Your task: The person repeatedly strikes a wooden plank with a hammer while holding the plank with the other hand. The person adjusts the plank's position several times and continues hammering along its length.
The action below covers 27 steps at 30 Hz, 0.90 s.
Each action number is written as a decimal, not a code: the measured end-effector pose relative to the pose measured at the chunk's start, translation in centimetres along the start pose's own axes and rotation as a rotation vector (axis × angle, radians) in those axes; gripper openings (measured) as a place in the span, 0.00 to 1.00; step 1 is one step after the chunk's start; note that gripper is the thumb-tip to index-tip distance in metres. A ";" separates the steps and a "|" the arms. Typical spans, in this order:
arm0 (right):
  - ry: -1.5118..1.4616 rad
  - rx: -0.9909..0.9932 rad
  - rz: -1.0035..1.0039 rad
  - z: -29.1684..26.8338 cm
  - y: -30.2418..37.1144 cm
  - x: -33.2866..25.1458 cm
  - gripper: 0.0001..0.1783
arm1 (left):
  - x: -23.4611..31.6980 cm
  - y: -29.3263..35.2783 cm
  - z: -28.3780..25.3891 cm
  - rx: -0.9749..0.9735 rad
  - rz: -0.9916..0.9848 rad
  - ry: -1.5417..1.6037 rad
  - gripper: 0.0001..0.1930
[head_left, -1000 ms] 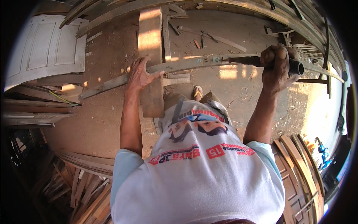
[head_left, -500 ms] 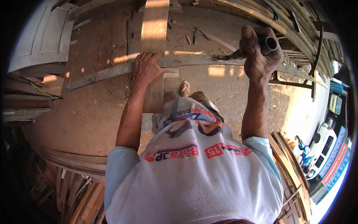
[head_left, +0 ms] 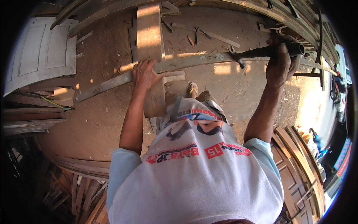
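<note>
My left hand is closed over a long narrow wooden strip, pressing it where it crosses a wide plank. The strip runs left to right and has pale metal-looking spots along it. My right hand is wrapped round the dark, hollow pipe handle of a claw hammer. The hammer's head is at the strip, right of the plank, and the handle points right, its open end beyond my fist. Whether a nail sits in the claw is too small to tell.
A short wood offcut lies beside the plank. Pliers and wood chips lie on the ground beyond the strip. A white panelled door is at the far left. Stacked timber fills the far right, with more boards near both lower corners.
My right hand has moved right, and the hammer's handle has swung from pointing up to lying low toward the right. My left hand stays on the strip. The whole view has shifted slightly.
</note>
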State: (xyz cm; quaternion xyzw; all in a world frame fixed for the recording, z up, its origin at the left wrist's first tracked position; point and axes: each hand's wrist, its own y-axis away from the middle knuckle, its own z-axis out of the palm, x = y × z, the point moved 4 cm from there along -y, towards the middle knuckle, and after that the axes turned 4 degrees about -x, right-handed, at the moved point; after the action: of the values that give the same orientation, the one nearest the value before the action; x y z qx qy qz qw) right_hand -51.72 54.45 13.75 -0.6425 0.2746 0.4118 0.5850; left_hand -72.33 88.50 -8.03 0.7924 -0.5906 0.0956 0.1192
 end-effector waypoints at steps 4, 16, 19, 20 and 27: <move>0.136 -0.134 -0.021 3.1 0.3 -1.4 0.13 | 0.2 0.3 -0.3 0.053 -0.019 0.011 0.37; 0.344 -0.128 0.007 8.8 -1.1 1.7 0.14 | 0.5 0.4 -0.3 0.045 -0.013 0.042 0.37; 0.397 -0.094 -0.012 10.1 -2.3 2.3 0.16 | 0.5 0.4 -0.4 0.025 -0.036 0.050 0.37; 0.388 -0.091 0.014 10.8 -2.8 2.0 0.16 | 0.4 0.4 -0.3 0.033 -0.036 0.048 0.37; 0.530 0.168 -0.133 10.0 -6.6 5.1 0.13 | 0.0 0.2 0.1 0.035 0.004 0.049 0.38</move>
State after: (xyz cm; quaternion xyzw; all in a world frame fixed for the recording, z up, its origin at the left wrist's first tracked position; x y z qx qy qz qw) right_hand -45.71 66.02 13.14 -0.6936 0.4083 0.1662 0.5697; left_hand -72.56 88.44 -8.13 0.7905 -0.5874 0.1254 0.1197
